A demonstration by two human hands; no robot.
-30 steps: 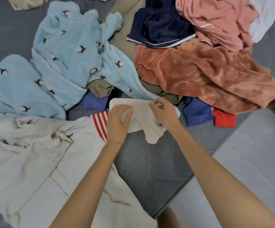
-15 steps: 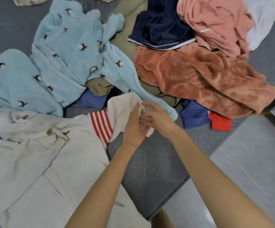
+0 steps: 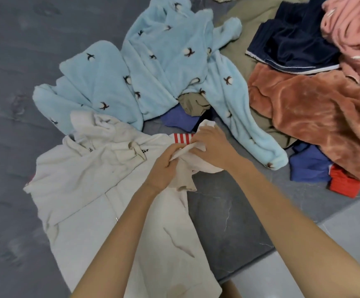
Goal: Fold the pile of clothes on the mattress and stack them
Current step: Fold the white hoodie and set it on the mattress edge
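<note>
left hand [image 3: 164,168] grip: we clench the cream sleeve [image 3: 185,166] | right hand [image 3: 212,147] grip: we pinch the same sleeve | cream hoodie [image 3: 93,190] on mattress [image 3: 13,82]

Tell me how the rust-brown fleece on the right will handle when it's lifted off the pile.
The rust-brown fleece looks thick and plush, so probably floppy yet bulky, sagging from any single grip. Its heaped folds drape over a blue garment, which may drag along.
</note>
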